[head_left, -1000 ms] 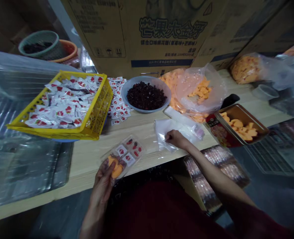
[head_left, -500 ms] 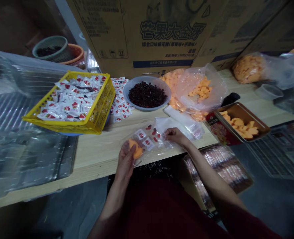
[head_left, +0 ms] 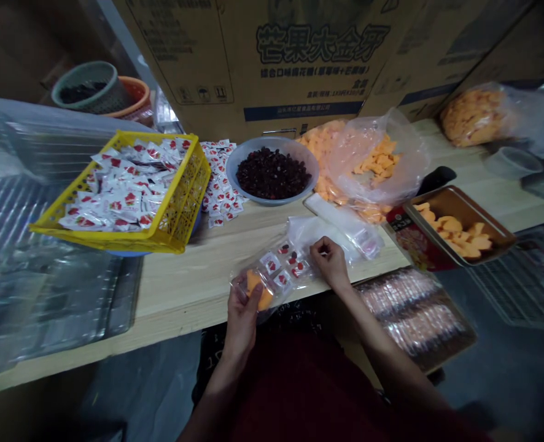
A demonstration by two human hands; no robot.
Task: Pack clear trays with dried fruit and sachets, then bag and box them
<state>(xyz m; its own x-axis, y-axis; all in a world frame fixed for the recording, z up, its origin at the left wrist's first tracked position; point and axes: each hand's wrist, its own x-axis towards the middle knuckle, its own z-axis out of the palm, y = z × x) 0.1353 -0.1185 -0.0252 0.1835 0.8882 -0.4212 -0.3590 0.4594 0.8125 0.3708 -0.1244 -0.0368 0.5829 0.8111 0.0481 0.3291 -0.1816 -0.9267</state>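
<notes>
My left hand (head_left: 244, 301) is closed on the near left end of a clear plastic pack (head_left: 276, 273), thumb on top. Inside the pack are orange candy pieces (head_left: 259, 290), two small white sachets with red print (head_left: 271, 263) and several dark red candies (head_left: 294, 261). Just beyond the pack's right end is my right hand (head_left: 331, 264), its thumb and forefinger pinched together; whether anything is between the fingertips I cannot make out. Beneath and behind that hand lie flat clear plastic bags (head_left: 306, 230).
Behind the pack stand a yellow basket of sachets (head_left: 198, 178), a bowl of dark red candies (head_left: 274, 172) and an open bag of orange candies (head_left: 377, 162). A tin (head_left: 502, 236) with orange pieces sits right. Clear plastic trays (head_left: 64, 301) lie left; cartons (head_left: 318, 67) rise behind.
The pack and my left hand have shifted a little to the right and nearer me. My right hand, by the pack's end before, now sits slightly apart from it, fingers still pinched.
</notes>
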